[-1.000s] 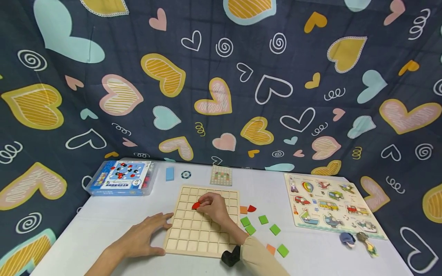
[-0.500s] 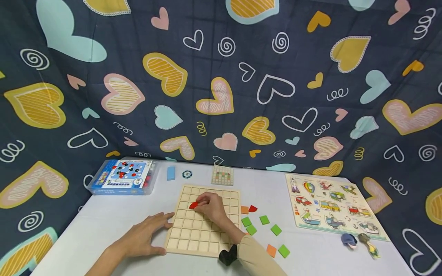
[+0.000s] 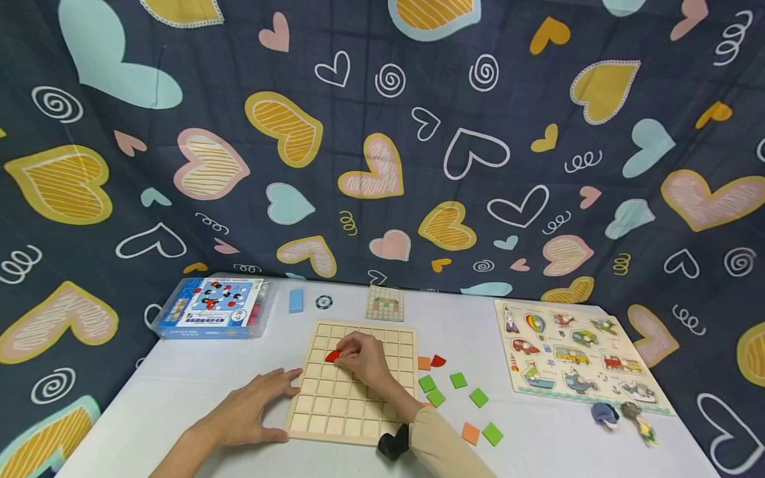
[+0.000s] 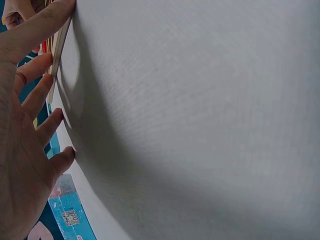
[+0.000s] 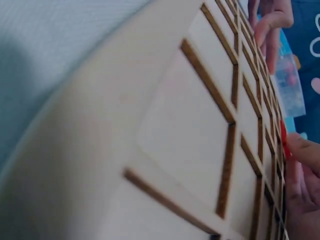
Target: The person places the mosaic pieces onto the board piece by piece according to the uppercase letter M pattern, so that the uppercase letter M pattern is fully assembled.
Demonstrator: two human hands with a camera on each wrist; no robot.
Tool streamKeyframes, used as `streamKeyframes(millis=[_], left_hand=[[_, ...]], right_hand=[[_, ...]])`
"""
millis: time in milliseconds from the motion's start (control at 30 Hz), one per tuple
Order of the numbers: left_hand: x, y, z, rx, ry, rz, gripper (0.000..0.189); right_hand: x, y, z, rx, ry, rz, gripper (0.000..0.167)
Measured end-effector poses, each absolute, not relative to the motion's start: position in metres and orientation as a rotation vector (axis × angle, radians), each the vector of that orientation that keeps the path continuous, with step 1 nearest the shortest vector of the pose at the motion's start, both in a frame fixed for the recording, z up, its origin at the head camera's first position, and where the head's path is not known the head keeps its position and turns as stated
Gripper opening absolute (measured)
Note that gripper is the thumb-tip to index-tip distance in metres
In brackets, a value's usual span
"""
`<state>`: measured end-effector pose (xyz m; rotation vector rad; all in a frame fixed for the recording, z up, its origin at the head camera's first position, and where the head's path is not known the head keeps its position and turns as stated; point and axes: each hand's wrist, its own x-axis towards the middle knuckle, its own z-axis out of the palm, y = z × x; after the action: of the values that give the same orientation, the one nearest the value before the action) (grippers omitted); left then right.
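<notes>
A wooden grid board (image 3: 335,405) lies on the white table, its raised ribs marking out square cells. Over its upper left part, my right hand (image 3: 366,362) pinches a red quarter-circle tile (image 3: 333,356) between thumb and fingers. The right wrist view shows that red tile low against the ribs; whether it sits inside a cell I cannot tell. My left hand (image 3: 251,405) has its fingers spread and touches the board's left edge, the thumb near the lower left corner. Part of the board is hidden under the right hand and forearm.
Right of the board lie another red quarter-circle tile (image 3: 438,360), several green square tiles (image 3: 479,398) and orange tiles (image 3: 470,433). A pattern card (image 3: 385,303) is behind it. A boxed set (image 3: 212,309) stands back left, a picture puzzle (image 3: 574,355) at right.
My right hand has shifted slightly left with the red tile, bringing it lower onto the upper left cells. The left hand has stayed at the board's edge.
</notes>
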<state>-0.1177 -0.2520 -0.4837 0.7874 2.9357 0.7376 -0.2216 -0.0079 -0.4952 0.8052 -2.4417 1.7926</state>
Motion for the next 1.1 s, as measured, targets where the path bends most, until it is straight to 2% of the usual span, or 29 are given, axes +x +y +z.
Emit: streamKeyframes(millis=[167,633,900,1100], left_hand=[[-0.117,-0.252,-0.485,0.806,2.946,0.735,0.072],[-0.118,-0.251,-0.485,0.768,2.934,0.76,0.073],[-0.118,-0.251,-0.485,0.772,2.945,0.757,0.073],[-0.118,-0.251,-0.484,0.702,2.892,0.765,0.07]], right_hand=[[-0.208,-0.008,-0.472,0.788,-2.397,1.903,0.023],[-0.214,0.001,-0.472,0.822,-2.402,1.957,0.023],[-0.234,0.056,-0.48,0.85,-2.494,2.039,0.026],[-0.237,0.117,-0.469,0.693,-2.588,1.974,0.03]])
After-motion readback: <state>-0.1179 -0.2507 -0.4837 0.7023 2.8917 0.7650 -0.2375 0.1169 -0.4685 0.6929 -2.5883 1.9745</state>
